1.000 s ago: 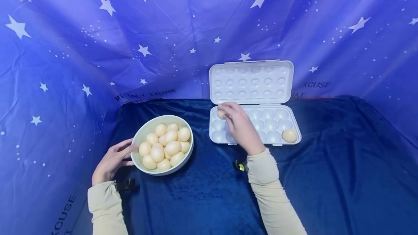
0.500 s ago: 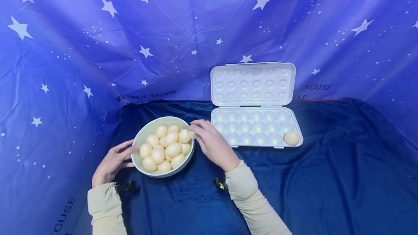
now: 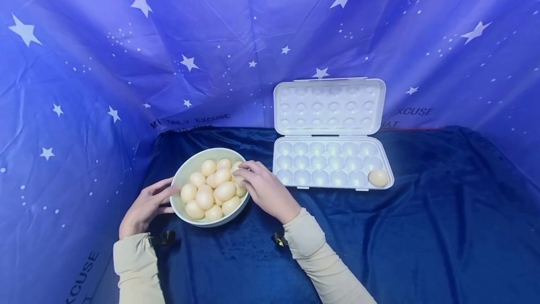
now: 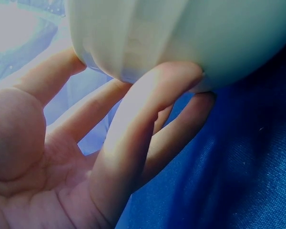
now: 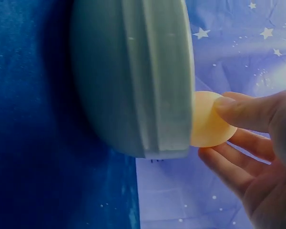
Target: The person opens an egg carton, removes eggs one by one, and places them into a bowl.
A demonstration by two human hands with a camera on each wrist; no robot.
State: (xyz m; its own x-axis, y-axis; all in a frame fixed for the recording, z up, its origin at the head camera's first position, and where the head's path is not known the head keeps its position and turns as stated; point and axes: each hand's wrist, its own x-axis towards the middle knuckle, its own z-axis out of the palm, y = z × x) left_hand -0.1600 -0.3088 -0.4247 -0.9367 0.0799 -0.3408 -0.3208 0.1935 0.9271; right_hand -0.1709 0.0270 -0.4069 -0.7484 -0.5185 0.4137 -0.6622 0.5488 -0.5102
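Note:
A pale green bowl (image 3: 180,208) heaped with several cream-coloured eggs (image 3: 204,198) stands left of centre. My left hand (image 3: 145,205) steadies its left side, thumb at the rim and curved fingers against the outer wall; the left wrist view shows the fingertips on the bowl's ribbed outside (image 4: 181,33). At the bowl's right rim, my right hand (image 3: 270,191) pinches an egg (image 5: 207,119) between thumb and fingers. To the right lies an open white egg carton (image 3: 329,186), its lid raised; one egg (image 3: 378,178) sits in the near right cup.
Dark blue cloth (image 3: 438,210) covers the table. A blue star-printed curtain (image 3: 228,22) hangs behind and at the sides, close behind the carton's raised lid (image 3: 329,107).
My right hand has moved left from the carton's far left cup to the bowl's right rim. The egg seen at that cup earlier is gone from there. My left hand stays at the bowl.

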